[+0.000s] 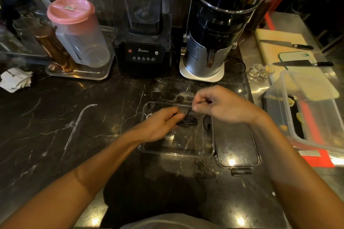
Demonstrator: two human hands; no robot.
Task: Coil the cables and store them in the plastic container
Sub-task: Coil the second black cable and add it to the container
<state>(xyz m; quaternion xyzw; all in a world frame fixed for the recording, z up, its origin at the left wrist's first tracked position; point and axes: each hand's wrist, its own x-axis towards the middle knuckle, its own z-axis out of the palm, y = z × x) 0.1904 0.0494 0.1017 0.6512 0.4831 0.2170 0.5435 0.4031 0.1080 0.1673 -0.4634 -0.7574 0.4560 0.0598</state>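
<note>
The left hand pinches the black cable coil over the container on the tabletop. The loose tail runs up and right to the right hand, whose fingers seemingly pinch its end. The coil's long axis lies left-right, nearer the left hand.

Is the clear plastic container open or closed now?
Open. The plastic container has no cover on it; its lid lies flat on the counter beside it, and both hands work a black cable over the open top.
</note>
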